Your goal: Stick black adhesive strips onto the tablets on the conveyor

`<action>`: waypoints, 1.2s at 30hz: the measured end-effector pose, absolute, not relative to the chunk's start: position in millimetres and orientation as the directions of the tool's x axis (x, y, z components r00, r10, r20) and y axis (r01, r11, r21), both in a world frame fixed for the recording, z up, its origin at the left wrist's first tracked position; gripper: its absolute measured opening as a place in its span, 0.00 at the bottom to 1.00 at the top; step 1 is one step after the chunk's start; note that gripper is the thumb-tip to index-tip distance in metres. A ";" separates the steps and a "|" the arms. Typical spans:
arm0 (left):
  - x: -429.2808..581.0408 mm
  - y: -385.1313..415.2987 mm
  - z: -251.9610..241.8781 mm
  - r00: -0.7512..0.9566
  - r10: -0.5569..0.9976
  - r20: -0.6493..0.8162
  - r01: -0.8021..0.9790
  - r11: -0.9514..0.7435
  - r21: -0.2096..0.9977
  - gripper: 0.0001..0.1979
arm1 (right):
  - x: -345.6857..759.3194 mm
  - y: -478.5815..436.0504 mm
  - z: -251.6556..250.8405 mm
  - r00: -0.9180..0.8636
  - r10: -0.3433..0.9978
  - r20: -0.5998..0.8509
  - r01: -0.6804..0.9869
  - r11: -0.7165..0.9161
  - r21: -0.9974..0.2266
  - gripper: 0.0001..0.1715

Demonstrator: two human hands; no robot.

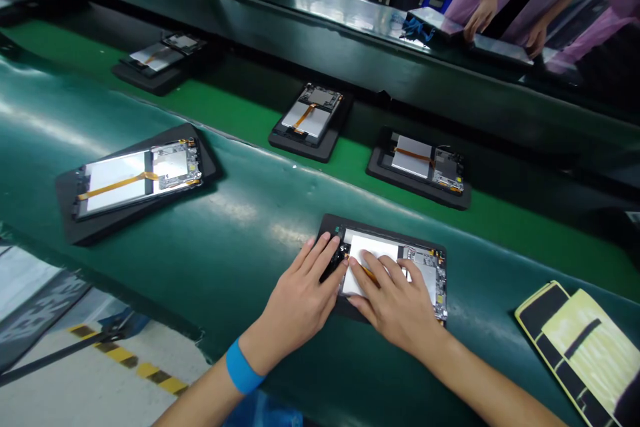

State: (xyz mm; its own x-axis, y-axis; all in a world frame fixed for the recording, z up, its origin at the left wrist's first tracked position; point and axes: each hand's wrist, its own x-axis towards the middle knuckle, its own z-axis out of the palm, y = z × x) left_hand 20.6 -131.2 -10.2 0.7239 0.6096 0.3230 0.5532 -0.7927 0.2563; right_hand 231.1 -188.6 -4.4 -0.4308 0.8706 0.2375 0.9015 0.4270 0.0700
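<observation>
An opened tablet [425, 273] lies face down on a black foam pad [383, 221], showing its white battery, circuit board and an orange flex cable [370, 273]. My left hand [305, 287], with a blue wristband [243, 365], lies over the tablet's left end, fingers stretched out. Its fingertips are close to the cable's left end. Across the battery spreads my right hand [397, 297], fingers apart and slightly bent, the index fingertip by the cable. The hands nearly meet there, and what lies under the fingertips is hidden.
Another opened tablet [125, 180] on foam lies left on the green work surface. Behind it, a green conveyor belt [225, 107] carries several more, including one tablet [425, 160] at right. Yellow-and-black adhesive sheets [585, 340] lie at right. A co-worker's hands [483, 17] show across the line.
</observation>
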 end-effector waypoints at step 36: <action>21.4 -134.9 -13.3 0.717 0.616 0.328 0.555 -0.788 0.266 0.18 | 247.5 -169.2 18.7 -0.621 0.773 0.129 0.782 0.601 0.167 0.27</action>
State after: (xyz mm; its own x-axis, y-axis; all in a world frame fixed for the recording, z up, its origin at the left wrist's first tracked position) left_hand 21.4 -134.9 -13.3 0.7166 0.6156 0.3279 0.5554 -0.7880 0.2656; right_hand 247.5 -169.2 18.7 -0.6215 0.7727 0.1294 0.7818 0.6009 0.1667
